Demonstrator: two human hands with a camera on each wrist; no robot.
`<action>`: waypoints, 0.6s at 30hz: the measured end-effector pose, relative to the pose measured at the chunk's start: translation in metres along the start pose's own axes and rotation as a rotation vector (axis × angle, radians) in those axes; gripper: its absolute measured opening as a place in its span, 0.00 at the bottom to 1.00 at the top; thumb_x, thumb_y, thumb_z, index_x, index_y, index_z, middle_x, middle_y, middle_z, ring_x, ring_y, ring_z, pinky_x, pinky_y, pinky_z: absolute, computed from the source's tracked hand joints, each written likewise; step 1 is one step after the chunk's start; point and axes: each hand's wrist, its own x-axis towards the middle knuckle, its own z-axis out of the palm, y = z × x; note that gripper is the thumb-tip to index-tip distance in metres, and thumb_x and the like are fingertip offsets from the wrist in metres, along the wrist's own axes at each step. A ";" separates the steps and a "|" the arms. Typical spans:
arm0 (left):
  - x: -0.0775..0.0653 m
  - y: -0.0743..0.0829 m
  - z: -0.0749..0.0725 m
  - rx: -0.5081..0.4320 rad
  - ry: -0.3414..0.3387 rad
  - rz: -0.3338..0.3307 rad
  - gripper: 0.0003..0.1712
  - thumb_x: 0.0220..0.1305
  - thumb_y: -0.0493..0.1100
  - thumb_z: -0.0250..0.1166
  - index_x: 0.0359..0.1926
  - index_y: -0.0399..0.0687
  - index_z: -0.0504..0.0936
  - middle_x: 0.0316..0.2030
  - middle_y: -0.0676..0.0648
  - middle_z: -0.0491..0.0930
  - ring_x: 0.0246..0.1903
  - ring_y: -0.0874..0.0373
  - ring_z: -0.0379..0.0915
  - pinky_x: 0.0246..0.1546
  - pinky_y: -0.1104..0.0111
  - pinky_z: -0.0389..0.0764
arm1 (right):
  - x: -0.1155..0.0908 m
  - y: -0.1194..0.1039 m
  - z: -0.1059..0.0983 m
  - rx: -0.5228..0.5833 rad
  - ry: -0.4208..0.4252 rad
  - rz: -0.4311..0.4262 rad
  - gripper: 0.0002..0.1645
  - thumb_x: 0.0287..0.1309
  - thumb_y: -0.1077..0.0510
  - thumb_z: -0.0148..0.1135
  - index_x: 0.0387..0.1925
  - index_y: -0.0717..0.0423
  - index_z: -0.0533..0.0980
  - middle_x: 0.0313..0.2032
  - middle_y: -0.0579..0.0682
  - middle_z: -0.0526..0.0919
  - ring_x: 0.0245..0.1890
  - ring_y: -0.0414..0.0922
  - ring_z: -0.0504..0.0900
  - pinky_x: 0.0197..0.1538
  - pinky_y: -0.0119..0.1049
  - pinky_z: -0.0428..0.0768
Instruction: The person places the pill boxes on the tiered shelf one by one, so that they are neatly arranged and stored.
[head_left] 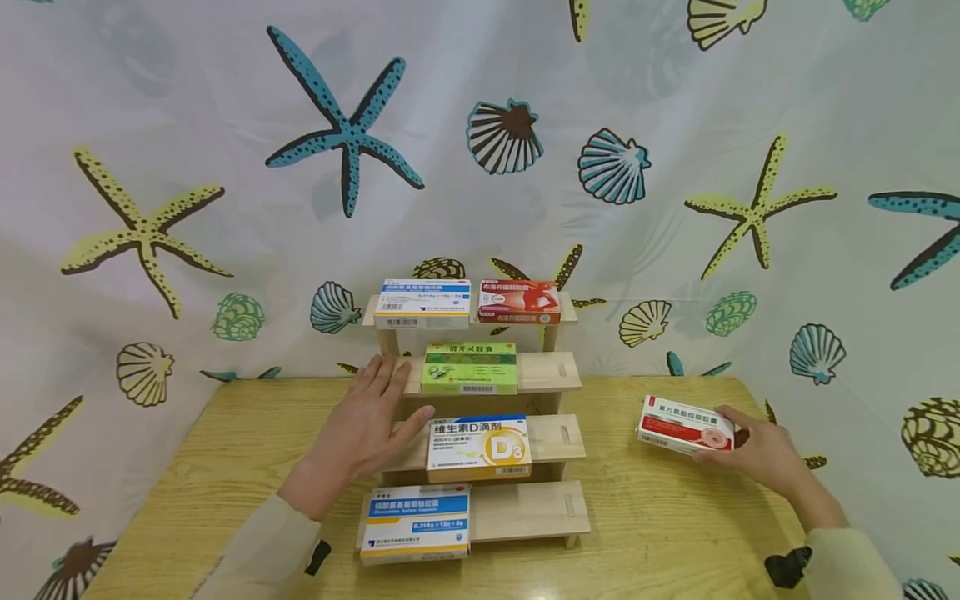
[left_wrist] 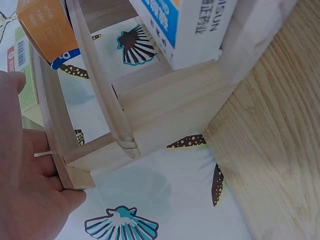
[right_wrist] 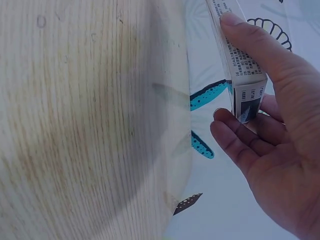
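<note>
My right hand (head_left: 761, 454) pinches one end of a white and red medicine box (head_left: 678, 419) above the table, right of a stepped wooden rack (head_left: 528, 512). In the right wrist view the thumb lies along the box's printed face (right_wrist: 242, 60), with fingers on the other side. My left hand (head_left: 363, 425) rests against the rack's left side, fingers straight toward the second tier from the top. Nearest to it are a green box (head_left: 470, 369) and a white and orange vitamin D box (head_left: 480, 447). The left wrist view shows its fingers at a plank end (left_wrist: 77, 178).
On the top tier sit a white and blue box (head_left: 422, 302) and a red box (head_left: 519, 302). Another white and blue box (head_left: 415, 523) lies at the bottom left. A wood-grain table (head_left: 637, 533) supports the rack, before a shell-and-starfish patterned cloth (head_left: 525, 225).
</note>
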 end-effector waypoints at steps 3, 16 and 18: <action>0.000 0.000 0.000 0.000 0.002 0.000 0.49 0.78 0.68 0.50 0.81 0.33 0.58 0.80 0.29 0.53 0.81 0.30 0.49 0.81 0.43 0.56 | -0.006 -0.004 -0.002 0.004 0.005 -0.012 0.66 0.47 0.31 0.82 0.75 0.67 0.66 0.50 0.64 0.86 0.43 0.50 0.79 0.40 0.37 0.76; 0.000 -0.001 0.000 0.006 -0.007 0.000 0.50 0.78 0.68 0.50 0.81 0.33 0.57 0.81 0.29 0.52 0.81 0.30 0.48 0.82 0.44 0.55 | -0.034 -0.022 -0.007 0.053 0.018 -0.113 0.57 0.47 0.32 0.82 0.75 0.51 0.73 0.73 0.71 0.70 0.66 0.67 0.78 0.56 0.49 0.85; -0.001 -0.001 0.000 0.004 -0.009 -0.003 0.50 0.78 0.68 0.50 0.81 0.33 0.57 0.81 0.29 0.52 0.81 0.31 0.47 0.82 0.44 0.54 | -0.039 -0.026 -0.009 0.048 0.021 -0.126 0.57 0.45 0.31 0.82 0.74 0.50 0.74 0.73 0.71 0.70 0.71 0.71 0.72 0.60 0.58 0.82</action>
